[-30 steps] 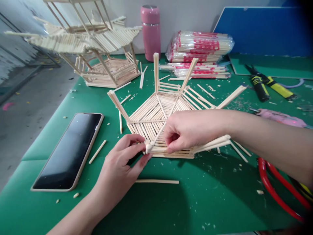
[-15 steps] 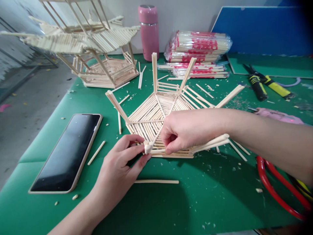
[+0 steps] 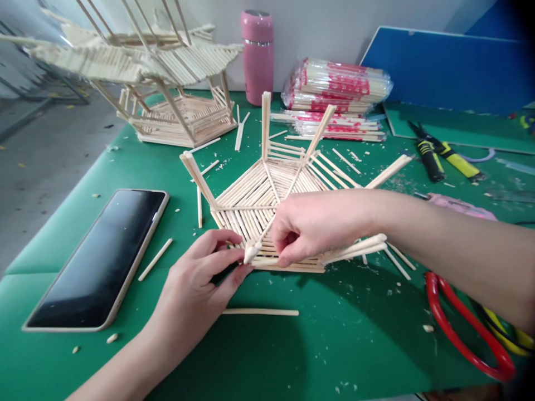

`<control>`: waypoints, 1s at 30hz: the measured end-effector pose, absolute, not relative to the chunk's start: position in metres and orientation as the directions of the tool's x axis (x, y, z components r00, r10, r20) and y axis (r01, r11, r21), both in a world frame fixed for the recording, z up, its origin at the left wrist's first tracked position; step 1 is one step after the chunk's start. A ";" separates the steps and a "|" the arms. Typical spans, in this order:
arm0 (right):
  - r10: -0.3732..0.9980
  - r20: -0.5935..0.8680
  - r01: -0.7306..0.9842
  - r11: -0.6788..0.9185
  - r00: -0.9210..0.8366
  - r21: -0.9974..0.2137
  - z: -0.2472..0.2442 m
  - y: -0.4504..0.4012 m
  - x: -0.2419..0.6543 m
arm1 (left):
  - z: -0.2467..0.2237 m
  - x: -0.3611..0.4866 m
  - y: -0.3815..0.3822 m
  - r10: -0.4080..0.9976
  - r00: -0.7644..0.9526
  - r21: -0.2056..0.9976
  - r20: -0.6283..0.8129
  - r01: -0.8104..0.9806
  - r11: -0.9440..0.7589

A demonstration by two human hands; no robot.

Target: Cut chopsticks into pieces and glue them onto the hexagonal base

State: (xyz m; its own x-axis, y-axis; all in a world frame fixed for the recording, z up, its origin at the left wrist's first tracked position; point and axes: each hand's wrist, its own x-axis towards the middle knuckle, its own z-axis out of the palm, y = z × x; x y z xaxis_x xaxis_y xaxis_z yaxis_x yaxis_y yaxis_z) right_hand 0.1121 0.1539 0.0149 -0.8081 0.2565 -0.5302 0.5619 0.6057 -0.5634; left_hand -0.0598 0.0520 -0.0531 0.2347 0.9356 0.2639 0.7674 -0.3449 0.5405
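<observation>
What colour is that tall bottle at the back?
The bottle is pink, with a thin silvery band, best seen in the head view.

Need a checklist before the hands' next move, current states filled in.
1. Left hand at near post of stick frame: ok, fingers against it.
2. Right hand gripping short stick: ok, pinched at the frame's near edge.
3. Short stick bonded to near post: cannot tell.
4. Foreground free of offcuts: not ok, loose stick there.
5. Phone apart from stick frame: ok.
</observation>
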 end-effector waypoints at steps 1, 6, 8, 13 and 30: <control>0.259 -0.537 0.570 0.598 -0.803 -0.564 0.015 0.153 0.111 | -0.053 -0.060 0.052 0.936 0.233 0.545 0.264 0.765 -0.344; 0.269 -0.524 0.566 0.603 -0.808 -0.562 0.017 0.151 0.110 | -0.051 -0.059 0.052 0.933 0.234 0.570 0.274 0.741 -0.354; 0.264 -0.522 0.561 0.605 -0.811 -0.565 0.018 0.151 0.110 | -0.050 -0.059 0.052 0.933 0.237 0.577 0.272 0.736 -0.355; 0.262 -0.544 0.578 0.592 -0.797 -0.562 0.017 0.151 0.113 | -0.050 -0.060 0.051 0.942 0.238 0.601 0.235 0.726 -0.334; 0.294 -0.504 0.565 0.612 -0.812 -0.553 0.016 0.150 0.114 | -0.053 -0.060 0.051 0.923 0.262 0.588 0.282 0.712 -0.382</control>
State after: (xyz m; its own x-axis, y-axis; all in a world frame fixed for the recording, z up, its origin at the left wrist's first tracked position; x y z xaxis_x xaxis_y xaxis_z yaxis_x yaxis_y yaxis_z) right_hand 0.1143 0.1495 0.0164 -0.8121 0.2943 -0.5038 0.5651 0.6119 -0.5535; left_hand -0.0605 0.0506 -0.0530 0.2617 0.9229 0.2825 0.7125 -0.3822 0.5885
